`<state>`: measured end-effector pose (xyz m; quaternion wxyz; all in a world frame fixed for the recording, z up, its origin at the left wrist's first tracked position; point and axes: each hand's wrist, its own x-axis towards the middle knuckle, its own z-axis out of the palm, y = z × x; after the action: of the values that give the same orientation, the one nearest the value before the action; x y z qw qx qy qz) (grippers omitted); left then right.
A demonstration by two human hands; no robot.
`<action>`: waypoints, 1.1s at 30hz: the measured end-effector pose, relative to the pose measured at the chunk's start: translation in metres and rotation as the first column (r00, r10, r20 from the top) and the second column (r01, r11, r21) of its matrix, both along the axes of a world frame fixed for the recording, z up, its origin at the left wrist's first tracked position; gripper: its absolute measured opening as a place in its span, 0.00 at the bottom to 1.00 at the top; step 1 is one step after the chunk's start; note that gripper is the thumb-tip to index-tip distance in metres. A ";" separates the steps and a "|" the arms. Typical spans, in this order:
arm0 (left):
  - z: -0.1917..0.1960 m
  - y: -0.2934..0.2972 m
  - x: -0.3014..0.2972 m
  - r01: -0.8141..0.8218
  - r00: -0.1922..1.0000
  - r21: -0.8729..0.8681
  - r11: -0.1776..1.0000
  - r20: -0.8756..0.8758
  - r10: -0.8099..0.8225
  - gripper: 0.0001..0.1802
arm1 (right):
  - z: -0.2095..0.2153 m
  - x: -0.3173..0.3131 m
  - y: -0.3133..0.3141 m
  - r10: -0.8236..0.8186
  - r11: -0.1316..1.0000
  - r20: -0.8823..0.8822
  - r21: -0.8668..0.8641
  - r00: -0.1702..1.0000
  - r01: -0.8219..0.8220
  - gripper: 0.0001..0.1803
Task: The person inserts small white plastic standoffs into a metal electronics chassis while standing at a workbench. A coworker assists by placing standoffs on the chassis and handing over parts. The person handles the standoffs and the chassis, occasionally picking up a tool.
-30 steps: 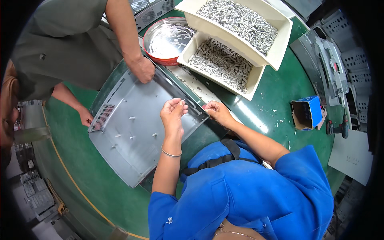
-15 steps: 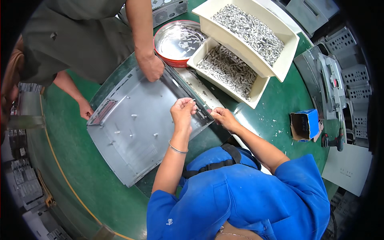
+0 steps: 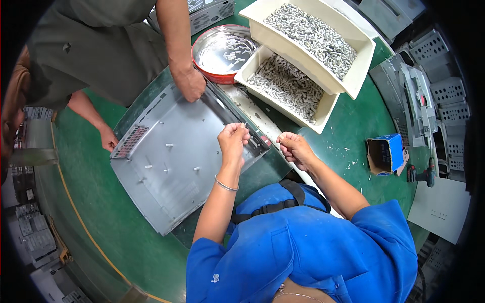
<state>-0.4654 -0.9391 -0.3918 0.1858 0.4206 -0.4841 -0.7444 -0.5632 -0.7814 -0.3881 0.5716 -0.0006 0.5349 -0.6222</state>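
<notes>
My left hand is closed in a pinch over the right side of a grey metal tray-shaped panel. A small pale peg-like piece shows at its fingertips. Just beyond the panel's right edge, my right hand hovers with its fingers pressed together; whatever they hold, if anything, is too small to make out. Several short white pegs stand or lie on the panel's inner face. A co-worker's hand rests on the panel's far edge, and the other hand touches its left corner by a perforated section.
Two cream bins full of small metallic and white pieces overlap at the back. Beside them is a red-rimmed round tin with a few pieces. A blue box, a power drill and metal parts lie to the right.
My right hand has drawn away from the panel's edge, slightly to the right, with its fingers now pinched. My left hand and the co-worker's hands stay nearly where they were.
</notes>
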 end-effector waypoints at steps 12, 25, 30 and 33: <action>-0.003 -0.001 0.000 -0.017 0.997 0.131 0.991 -0.070 0.026 0.06 | 0.002 0.005 -0.003 0.013 0.999 0.012 0.034 1.000 -0.013 0.07; -0.003 -0.001 -0.004 0.051 0.998 0.077 0.996 -0.036 -0.048 0.09 | 0.003 0.007 -0.009 -0.258 0.920 0.523 -0.125 0.812 0.372 0.12; -0.001 0.001 -0.002 0.044 0.998 0.070 0.997 -0.056 -0.040 0.09 | 0.008 0.007 -0.005 -0.105 0.916 0.552 -0.270 0.827 0.297 0.12; -0.002 0.002 -0.003 0.059 0.997 -0.005 0.998 -0.057 -0.059 0.08 | 0.006 0.008 -0.003 -0.094 0.913 0.513 -0.297 0.853 0.279 0.11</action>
<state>-0.4679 -0.9375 -0.3934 0.1782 0.3842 -0.4919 -0.7607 -0.5550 -0.7847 -0.3823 0.6136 0.1042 0.2472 -0.7427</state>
